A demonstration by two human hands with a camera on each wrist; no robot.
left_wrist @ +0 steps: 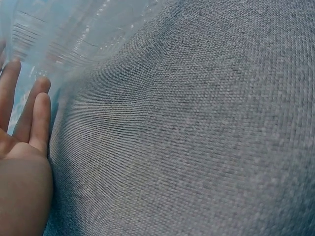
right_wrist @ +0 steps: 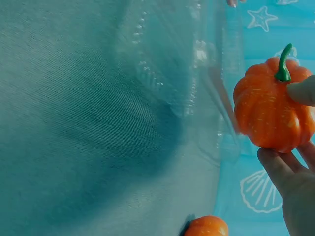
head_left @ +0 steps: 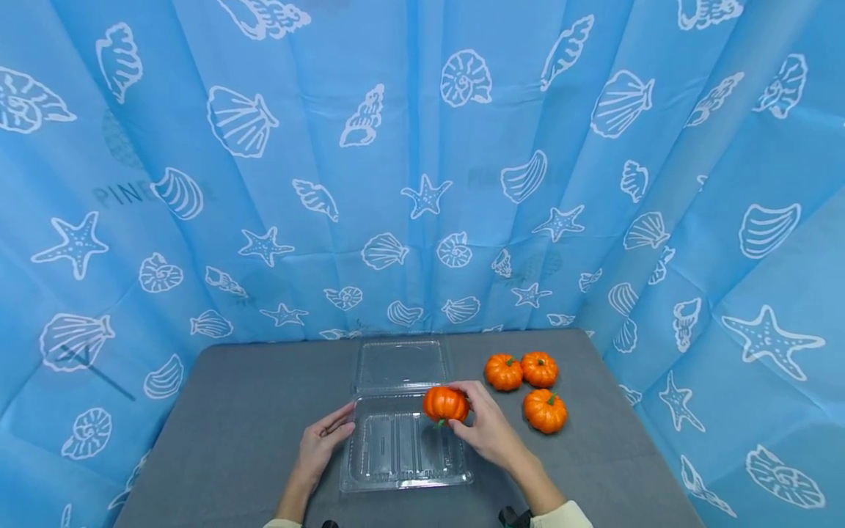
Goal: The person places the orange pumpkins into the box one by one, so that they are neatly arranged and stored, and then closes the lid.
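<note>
Head view: our right hand (head_left: 485,429) grips a pumpkin (head_left: 445,403) over the far right corner of the open clamshell (head_left: 403,469), stem tipped toward us. Our left hand (head_left: 321,442) rests its straight fingers against the clamshell's left wall; its long axis runs near to far.

Left wrist: fingers (left_wrist: 34,118) extended, touching plastic.

Right wrist: fingertips (right_wrist: 278,169) cradle the pumpkin (right_wrist: 268,113).
</note>
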